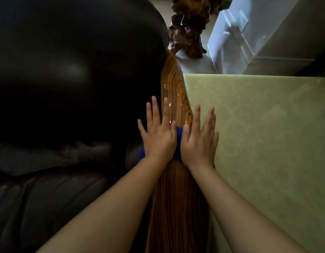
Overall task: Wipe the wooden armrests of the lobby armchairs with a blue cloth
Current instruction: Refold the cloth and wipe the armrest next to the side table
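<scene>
Head view: left hand [159, 137] and right hand [199, 143] side by side, fingers spread flat, both pressing down on the blue cloth [179, 141], which peeks out between and beneath the palms. Under the cloth, the glossy wooden armrest [178, 198], running out ahead of the fingertips and back between the forearms. Left of the left hand, dark leather armchair [66, 88]; just right of the right hand, pale green tabletop [267, 134].

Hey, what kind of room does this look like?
Probably a lobby or lounge: a black leather armchair with a glossy wooden armrest, a pale green stone side table, and a carved dark wood ornament.
</scene>
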Demonstrator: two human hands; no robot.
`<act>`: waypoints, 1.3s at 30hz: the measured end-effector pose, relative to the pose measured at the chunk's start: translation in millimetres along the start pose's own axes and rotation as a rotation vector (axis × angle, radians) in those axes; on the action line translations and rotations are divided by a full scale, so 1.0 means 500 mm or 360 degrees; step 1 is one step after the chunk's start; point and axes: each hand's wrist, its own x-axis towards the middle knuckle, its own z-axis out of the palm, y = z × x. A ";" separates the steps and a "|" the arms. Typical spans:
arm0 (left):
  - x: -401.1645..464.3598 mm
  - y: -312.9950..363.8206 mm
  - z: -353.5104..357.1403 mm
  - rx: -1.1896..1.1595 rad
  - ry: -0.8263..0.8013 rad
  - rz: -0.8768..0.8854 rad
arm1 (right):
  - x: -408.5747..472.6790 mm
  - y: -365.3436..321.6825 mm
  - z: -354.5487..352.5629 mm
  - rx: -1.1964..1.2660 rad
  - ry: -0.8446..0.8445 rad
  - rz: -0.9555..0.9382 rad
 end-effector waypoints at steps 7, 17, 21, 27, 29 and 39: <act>-0.118 -0.073 -0.068 -0.0064 -0.0307 0.0537 | -0.092 0.056 -0.054 0.0251 -0.0081 -0.0483; 0.006 -0.039 -0.038 -0.0185 -0.0450 0.0343 | 0.038 0.049 -0.042 0.0421 -0.0419 -0.0416; 0.081 -0.020 -0.022 -0.0191 -0.0368 0.0338 | 0.124 0.037 -0.033 0.0537 -0.0444 -0.0346; 0.145 -0.013 -0.008 -0.0183 -0.0327 0.0306 | 0.198 0.039 -0.009 0.0644 -0.0407 -0.0289; 0.165 -0.012 -0.009 -0.0174 -0.0303 0.0321 | 0.217 0.040 -0.004 0.0648 -0.0401 -0.0274; 0.202 0.006 -0.014 -0.0210 -0.0027 0.0223 | 0.254 0.022 -0.005 0.0623 -0.0335 -0.0232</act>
